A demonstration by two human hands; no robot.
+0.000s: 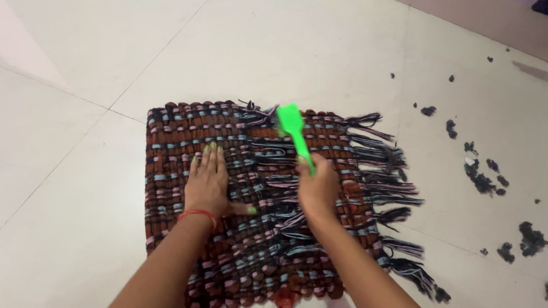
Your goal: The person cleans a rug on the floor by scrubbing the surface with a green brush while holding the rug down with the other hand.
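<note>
Woven strips of brown, blue and pink cloth make up the mat (250,204), and it lies flat on the white tiled floor (87,41). Dark fringe (389,182) hangs off the mat's right edge, with some more at its top edge.

On the mat's left half rests the left hand (208,184). It is spread flat, palm down, with the fingers apart and pressing on the cloth. The nails are painted green, and a red band (197,215) goes around the wrist.

Near the middle of the mat, a bit toward the fringe, is the right hand (317,190). It is closed tight around the handle of a bright green brush (294,133). The head of the brush points to the top edge of the mat and sits over the cloth there. It looks blurry, so you cannot tell if the bristles touch the mat.

Past the fringe, to the right of the mat, small dark bits of fluff (480,180) lie scattered on the floor. A few more bits lie farther out on that side.
</note>
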